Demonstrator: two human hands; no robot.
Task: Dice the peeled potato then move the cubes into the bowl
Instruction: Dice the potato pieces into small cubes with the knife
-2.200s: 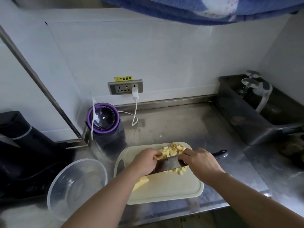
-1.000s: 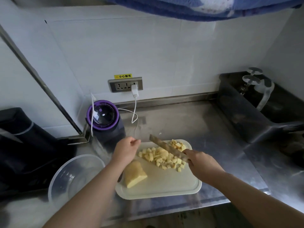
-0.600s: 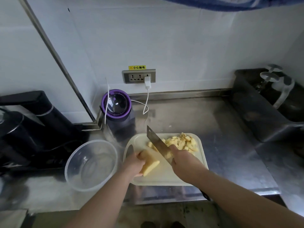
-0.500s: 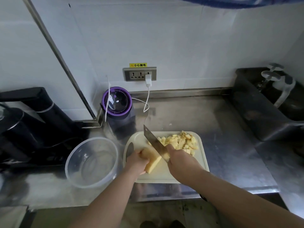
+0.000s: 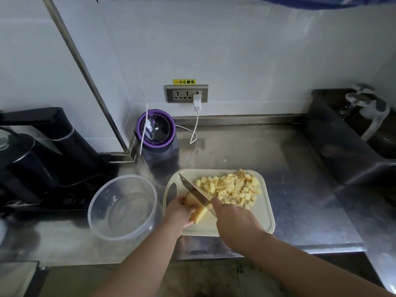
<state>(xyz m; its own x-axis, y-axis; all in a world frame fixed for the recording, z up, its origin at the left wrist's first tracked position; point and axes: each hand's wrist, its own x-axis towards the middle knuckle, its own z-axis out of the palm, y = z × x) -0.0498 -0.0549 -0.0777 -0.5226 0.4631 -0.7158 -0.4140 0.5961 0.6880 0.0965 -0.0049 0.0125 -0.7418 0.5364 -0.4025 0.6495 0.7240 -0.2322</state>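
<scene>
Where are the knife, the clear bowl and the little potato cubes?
knife [image 5: 195, 193]: head view, on the flat of the blade.
clear bowl [image 5: 120, 213]: head view, on its bare bottom.
potato cubes [image 5: 231, 187]: head view, on the middle of the pile.

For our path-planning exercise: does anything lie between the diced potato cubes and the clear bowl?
Yes. On the left of the cutting board, the knife, the uncut potato piece and the left hand holding it lie between the cubes and the bowl.

steel counter [image 5: 289, 159] | on it: cutting board [image 5: 260, 217], clear bowl [image 5: 120, 211], purple-lidded blender [image 5: 155, 130], black kettle [image 5: 21, 163]
</scene>
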